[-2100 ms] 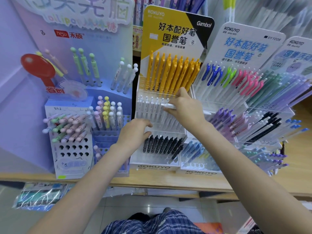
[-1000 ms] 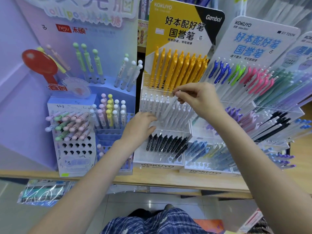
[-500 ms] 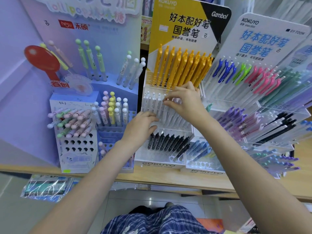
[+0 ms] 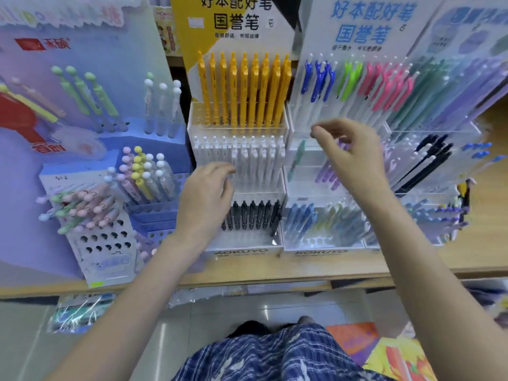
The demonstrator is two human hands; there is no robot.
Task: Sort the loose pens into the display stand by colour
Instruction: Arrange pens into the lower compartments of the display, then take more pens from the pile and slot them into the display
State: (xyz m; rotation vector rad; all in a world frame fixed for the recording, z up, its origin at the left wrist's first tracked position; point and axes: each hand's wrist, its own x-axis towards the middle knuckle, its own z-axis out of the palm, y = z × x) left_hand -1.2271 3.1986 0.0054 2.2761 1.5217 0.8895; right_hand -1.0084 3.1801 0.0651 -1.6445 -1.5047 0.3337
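Observation:
A clear tiered display stand (image 4: 247, 243) holds a row of yellow pens (image 4: 242, 89) at the top, white pens (image 4: 247, 158) in the middle and black pens (image 4: 253, 215) at the bottom. My left hand (image 4: 204, 199) rests against the front of the white row, fingers loosely bent, holding nothing. My right hand (image 4: 351, 152) hovers in front of the neighbouring stand (image 4: 324, 244), fingers loosely curled with no pen in them. A single green pen (image 4: 298, 158) stands alone in that stand's middle tier, left of my right hand.
The right stand carries blue, green, pink, purple and black pens (image 4: 428, 163) in tiers. A blue lollipop-pen display (image 4: 93, 204) with pastel pens stands at the left. All stands sit on a wooden shelf (image 4: 275, 273). Packets lie on a lower shelf (image 4: 79, 312).
My right hand put the white pen into the white row, let go and moved right and up to the neighbouring stand. My left hand stayed on the stand.

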